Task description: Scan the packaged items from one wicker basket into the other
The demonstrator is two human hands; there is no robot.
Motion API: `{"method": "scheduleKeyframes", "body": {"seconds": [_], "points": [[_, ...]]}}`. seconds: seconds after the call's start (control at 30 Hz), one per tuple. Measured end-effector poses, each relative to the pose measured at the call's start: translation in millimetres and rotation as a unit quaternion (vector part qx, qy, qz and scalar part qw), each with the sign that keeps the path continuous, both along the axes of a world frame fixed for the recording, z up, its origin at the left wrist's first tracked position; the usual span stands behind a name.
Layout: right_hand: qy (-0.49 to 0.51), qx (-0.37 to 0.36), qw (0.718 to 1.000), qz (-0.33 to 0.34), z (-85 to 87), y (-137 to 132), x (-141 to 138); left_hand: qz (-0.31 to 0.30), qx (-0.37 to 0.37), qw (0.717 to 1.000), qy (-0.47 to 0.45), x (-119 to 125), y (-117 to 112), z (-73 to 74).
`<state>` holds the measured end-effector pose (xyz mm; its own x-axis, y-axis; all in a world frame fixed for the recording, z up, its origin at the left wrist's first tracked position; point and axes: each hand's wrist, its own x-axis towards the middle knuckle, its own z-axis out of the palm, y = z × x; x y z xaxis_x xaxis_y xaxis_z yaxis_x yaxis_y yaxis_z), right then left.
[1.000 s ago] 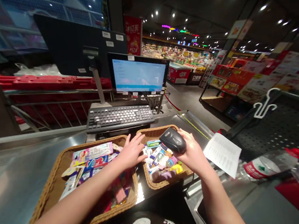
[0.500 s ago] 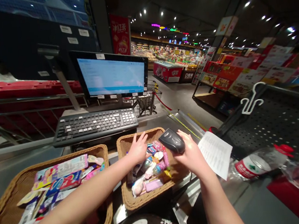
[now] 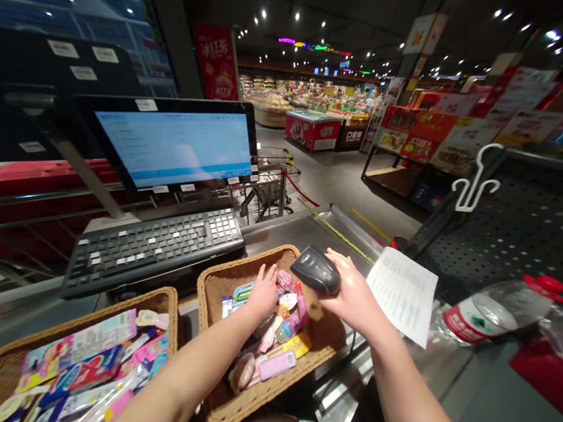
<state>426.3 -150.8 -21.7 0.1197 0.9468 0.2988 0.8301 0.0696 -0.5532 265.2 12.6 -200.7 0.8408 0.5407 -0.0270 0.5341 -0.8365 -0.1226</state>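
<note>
My right hand (image 3: 346,291) is wrapped round a black handheld barcode scanner (image 3: 317,271), held above the right rim of a wicker basket (image 3: 261,401). Inside that basket, my left hand (image 3: 264,292) rests over small packaged goods, its fingers stretched out and slightly apart. Beneath and around it lie a pink tube-like item (image 3: 301,303), a lilac box-shaped item (image 3: 277,365), a yellow packet (image 3: 303,344) and a green-and-blue item (image 3: 243,291). Whether the left fingertips touch any of these is hard to make out.
To the left stands a second wicker basket (image 3: 172,316) full of packets. Behind are a keyboard (image 3: 154,248) and a lit monitor (image 3: 178,144). On the right are a printed sheet (image 3: 405,295), a clear bottle with red cap (image 3: 503,312) and a white hanger (image 3: 474,184).
The view has shifted, and the right basket appears further left and turned. Goods inside it have been stirred, with the green-and-blue item now showing. The scanner stays in my right hand.
</note>
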Motion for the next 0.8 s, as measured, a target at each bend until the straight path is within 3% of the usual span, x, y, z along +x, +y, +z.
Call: {"method": "scheduleKeyframes", "body": {"seconds": [0.6, 0.7, 0.8], "points": [[0.022, 0.005, 0.999, 0.026, -8.6, 11.2, 7.4, 0.049, -0.001, 0.998, -0.036, 3.3, 1.5, 11.8], [0.015, 0.005, 0.999, 0.028, -9.1, 10.2, 7.7, 0.061, -0.011, 0.997, -0.044, -3.1, 1.8, 22.2], [0.012, 0.002, 1.0, 0.024, -10.0, 9.5, 7.8, 0.062, -0.025, 0.996, -0.05, -18.8, 0.3, 41.5]]}}
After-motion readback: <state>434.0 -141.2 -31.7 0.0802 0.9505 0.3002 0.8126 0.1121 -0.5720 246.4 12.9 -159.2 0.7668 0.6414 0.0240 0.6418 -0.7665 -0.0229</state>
